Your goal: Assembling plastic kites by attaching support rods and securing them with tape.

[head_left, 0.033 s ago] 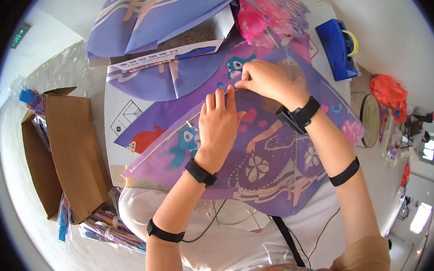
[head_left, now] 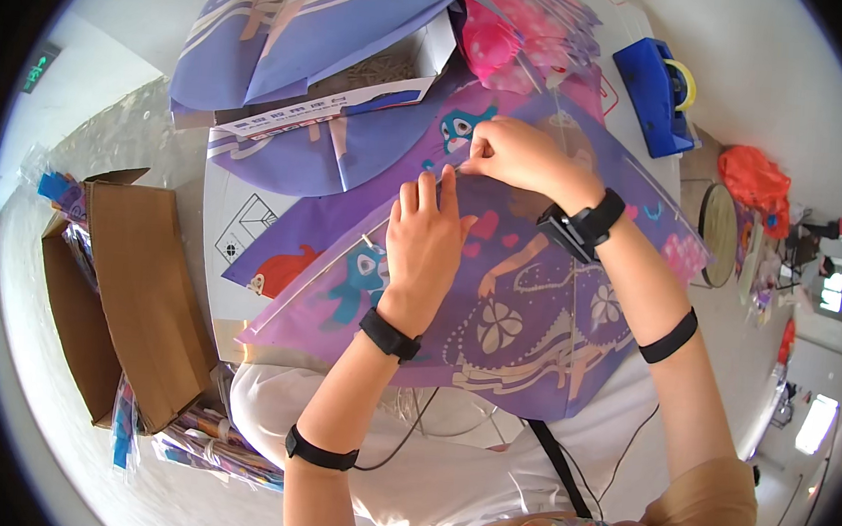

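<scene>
A purple kite [head_left: 534, 299], thin and printed with a dressed figure, flowers and hearts, lies across the near edge of the table and over my lap. Along its upper left edge runs a thin pale rod [head_left: 314, 281]. My left hand [head_left: 424, 244] rests flat on the kite beside that edge, fingers stretched toward the far side. Just beyond its fingertips, my right hand [head_left: 524, 161] pinches the kite's edge between thumb and bent fingers. Whether a small part is also in the pinch is hidden. More printed purple sheets lie beneath.
A white carton [head_left: 329, 108] of small pale pieces stands at the back, partly covered by folded printed sheets [head_left: 300, 34]. At the far right sits a blue tape dispenser [head_left: 653, 96]. A brown cardboard box [head_left: 149, 295] stands left of the white table [head_left: 236, 218], near wrapped bundles [head_left: 217, 448].
My right hand and wrist have shifted very slightly to the right, still at the kite's edge. The left hand stays where it was.
</scene>
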Available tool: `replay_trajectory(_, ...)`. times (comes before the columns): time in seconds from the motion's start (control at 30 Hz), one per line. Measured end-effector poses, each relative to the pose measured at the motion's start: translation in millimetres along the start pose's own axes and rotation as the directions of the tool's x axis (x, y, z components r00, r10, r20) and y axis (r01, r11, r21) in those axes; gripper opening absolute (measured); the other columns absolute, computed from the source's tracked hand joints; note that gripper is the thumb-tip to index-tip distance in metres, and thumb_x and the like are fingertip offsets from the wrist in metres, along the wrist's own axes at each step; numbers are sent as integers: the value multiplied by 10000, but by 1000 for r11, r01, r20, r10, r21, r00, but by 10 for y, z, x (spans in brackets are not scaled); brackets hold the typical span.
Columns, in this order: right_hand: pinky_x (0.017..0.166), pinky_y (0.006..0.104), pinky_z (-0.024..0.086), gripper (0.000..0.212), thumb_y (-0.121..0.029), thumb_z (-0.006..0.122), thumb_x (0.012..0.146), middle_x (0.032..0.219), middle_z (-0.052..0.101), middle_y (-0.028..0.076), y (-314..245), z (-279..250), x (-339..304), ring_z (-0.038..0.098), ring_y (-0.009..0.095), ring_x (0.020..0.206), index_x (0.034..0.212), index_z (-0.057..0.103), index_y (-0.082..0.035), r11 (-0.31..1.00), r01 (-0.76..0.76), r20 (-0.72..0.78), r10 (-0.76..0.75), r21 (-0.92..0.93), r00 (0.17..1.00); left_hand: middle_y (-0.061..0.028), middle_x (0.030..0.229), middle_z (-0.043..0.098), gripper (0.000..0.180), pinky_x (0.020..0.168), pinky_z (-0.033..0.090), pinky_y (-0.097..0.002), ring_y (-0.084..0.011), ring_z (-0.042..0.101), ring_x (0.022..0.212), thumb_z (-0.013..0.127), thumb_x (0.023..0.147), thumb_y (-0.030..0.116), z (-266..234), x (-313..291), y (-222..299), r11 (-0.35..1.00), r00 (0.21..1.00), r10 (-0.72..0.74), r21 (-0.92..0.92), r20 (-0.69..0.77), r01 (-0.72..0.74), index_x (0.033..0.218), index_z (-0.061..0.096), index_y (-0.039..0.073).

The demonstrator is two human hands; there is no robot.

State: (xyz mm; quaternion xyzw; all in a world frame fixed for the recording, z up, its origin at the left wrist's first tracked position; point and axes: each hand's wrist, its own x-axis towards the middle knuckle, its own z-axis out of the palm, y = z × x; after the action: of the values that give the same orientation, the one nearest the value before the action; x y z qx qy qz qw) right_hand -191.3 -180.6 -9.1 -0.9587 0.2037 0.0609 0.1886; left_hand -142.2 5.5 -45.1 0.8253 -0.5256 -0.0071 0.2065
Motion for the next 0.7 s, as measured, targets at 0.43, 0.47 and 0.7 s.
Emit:
replay_trajectory(0.43, 715, 446, 501, 122, -109, 633, 859, 839, 671, 183, -126, 34, -113, 653, 358, 820, 823, 627, 7, 954, -62, -5, 66, 293, 998, -154, 1210, 497, 633, 917, 496, -365, -307, 514, 1122, 729, 807, 198, -96, -112, -26, 992, 1000, 12, -124, 25, -9, 1321, 471, -67)
replay_trajectory(0.47, 707, 457, 503, 105, -93, 618, 854, 846, 663, 179, -168, 24, -134, 648, 364, 817, 827, 612, 9, 977, 4, -50, 7, 212, 999, -154, 1210, 497, 633, 917, 496, -365, -307, 514, 1122, 729, 807, 198, -100, -111, -24, 992, 1000, 11, -122, 25, -8, 1321, 471, -67)
replay_trajectory(0.7, 674, 449, 468, 113, -69, 620, 855, 860, 608, 138, -336, 108, -282, 604, 366, 808, 847, 521, -16, 986, 161, -157, -151, 52, 976, -162, 1233, 500, 626, 934, 486, -369, -308, 510, 1141, 727, 802, 205, -70, -121, -18, 998, 999, 4, -70, 43, -1, 1311, 481, -64)
